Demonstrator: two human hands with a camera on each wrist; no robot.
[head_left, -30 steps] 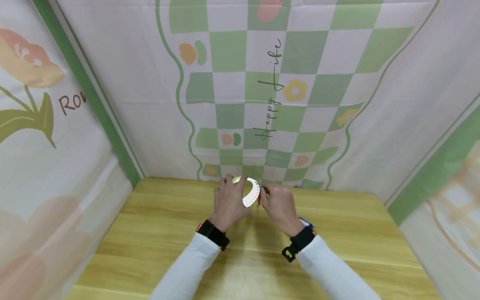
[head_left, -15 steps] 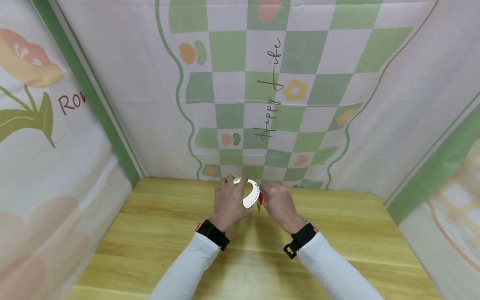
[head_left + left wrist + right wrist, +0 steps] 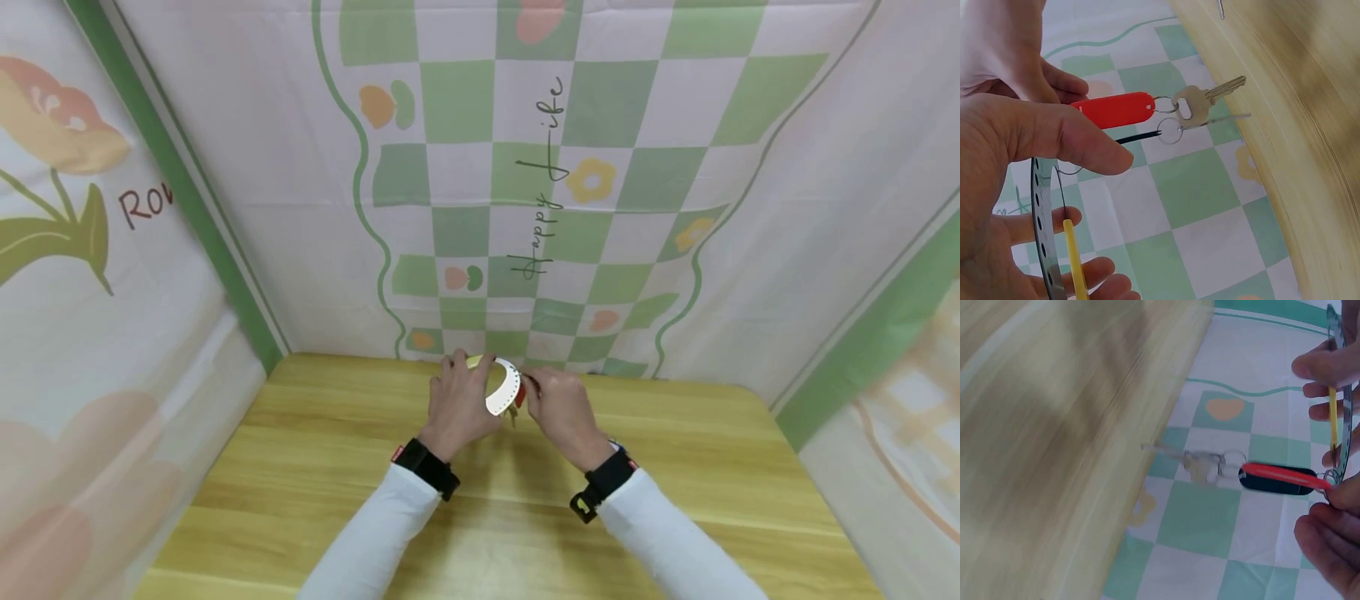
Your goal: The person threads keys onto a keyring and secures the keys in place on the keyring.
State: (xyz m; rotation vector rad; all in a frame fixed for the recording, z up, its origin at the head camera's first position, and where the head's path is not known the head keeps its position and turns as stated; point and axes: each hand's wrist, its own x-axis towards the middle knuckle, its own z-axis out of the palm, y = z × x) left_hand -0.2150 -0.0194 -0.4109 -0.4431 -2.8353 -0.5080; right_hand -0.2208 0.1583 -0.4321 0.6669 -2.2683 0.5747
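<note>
My left hand [image 3: 461, 404] grips a curved metal plate [image 3: 508, 390] with a row of small holes along its edge. At the plate's right edge, the thumb and fingers of my right hand [image 3: 562, 410] pinch the wire ring of hanging key tags. A red key tag [image 3: 1119, 109] and a black key tag [image 3: 1275, 482] hang side by side there, each bearing a metal key [image 3: 1195, 104] on a small split ring. Inside my left hand's curl, a yellow key tag [image 3: 1074, 256] hangs along the plate. Fingers hide the pinched part of the ring.
Both hands work above the far part of a wooden table [image 3: 337, 500]. Behind it hangs a cloth [image 3: 450, 233] with green checks. A small blue-edged object [image 3: 617, 446] shows partly behind my right wrist.
The red tag has swung, turning broader and then narrower, and the keys below it have shifted slightly. My right hand has moved a little at the plate's edge; my left hand keeps its hold.
</note>
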